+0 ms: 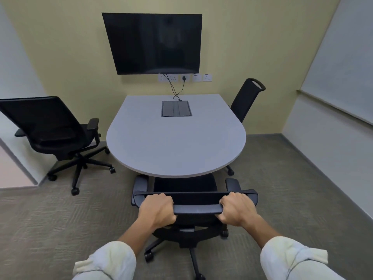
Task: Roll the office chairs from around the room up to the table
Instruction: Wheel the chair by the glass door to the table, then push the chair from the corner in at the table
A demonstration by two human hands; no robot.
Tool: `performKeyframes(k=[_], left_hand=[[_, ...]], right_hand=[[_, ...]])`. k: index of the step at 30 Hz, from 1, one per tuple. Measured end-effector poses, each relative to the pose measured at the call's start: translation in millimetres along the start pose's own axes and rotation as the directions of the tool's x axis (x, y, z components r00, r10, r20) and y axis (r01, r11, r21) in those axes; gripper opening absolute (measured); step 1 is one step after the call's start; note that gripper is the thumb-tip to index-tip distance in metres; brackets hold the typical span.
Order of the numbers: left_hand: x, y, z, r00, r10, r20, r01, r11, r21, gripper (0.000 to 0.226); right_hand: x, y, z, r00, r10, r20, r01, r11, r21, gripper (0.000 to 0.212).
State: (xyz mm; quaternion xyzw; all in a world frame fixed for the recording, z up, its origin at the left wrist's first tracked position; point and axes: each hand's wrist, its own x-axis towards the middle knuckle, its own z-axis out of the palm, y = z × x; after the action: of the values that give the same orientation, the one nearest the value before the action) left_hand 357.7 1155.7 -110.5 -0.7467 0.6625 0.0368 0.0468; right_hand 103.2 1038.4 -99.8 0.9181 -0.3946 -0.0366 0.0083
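Observation:
A black office chair stands right in front of me, its seat tucked partly under the rounded near edge of the grey table. My left hand grips the left side of its backrest top bar. My right hand grips the right side of the same bar. A second black chair stands off the table's left side, a little away from it, facing the table. A third black chair is pushed in at the table's far right, mostly hidden behind the tabletop.
A dark wall screen hangs above the table, with cables running down to a cable box set in the tabletop. A white wall corner juts out at left. A whiteboard covers the right wall. Carpet lies all around.

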Motion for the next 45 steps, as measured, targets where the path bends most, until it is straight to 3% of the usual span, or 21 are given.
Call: performKeyframes(k=[18, 24, 31, 35, 38, 41, 45], left_hand=[[138, -24, -16, 0.995, -0.051, -0.089, 0.051, 0.999, 0.001, 0.024], [147, 9, -10, 0.994, -0.034, -0.101, 0.033, 0.999, -0.012, 0.03], [146, 30, -16, 0.993, -0.084, -0.081, 0.079, 0.995, -0.055, 0.035], [145, 27, -24, 1.0, 0.008, 0.017, -0.005, 0.987, -0.16, 0.051], [141, 16, -42, 0.992, 0.108, 0.059, -0.082, 0.938, -0.335, 0.06], [133, -6, -66, 0.992, 0.082, -0.098, -0.116, 0.898, -0.425, 0.05], [123, -53, -100, 0.966, -0.083, -0.244, -0.035, 0.897, -0.442, 0.043]], right_hand=[[144, 76, -4, 0.997, -0.067, -0.036, 0.067, 0.998, 0.004, 0.033], [143, 112, -4, 0.989, -0.142, -0.027, 0.14, 0.987, -0.076, 0.036], [141, 128, -14, 0.978, -0.204, 0.032, 0.205, 0.978, -0.027, 0.038], [136, 135, -17, 0.932, -0.357, -0.063, 0.36, 0.931, 0.057, 0.055], [149, 138, -38, 0.906, -0.358, -0.227, 0.399, 0.901, 0.17, 0.049], [181, 125, -75, 0.882, -0.229, -0.412, 0.361, 0.89, 0.279, 0.041], [225, 84, -111, 0.859, -0.182, -0.478, 0.377, 0.857, 0.352, 0.041]])
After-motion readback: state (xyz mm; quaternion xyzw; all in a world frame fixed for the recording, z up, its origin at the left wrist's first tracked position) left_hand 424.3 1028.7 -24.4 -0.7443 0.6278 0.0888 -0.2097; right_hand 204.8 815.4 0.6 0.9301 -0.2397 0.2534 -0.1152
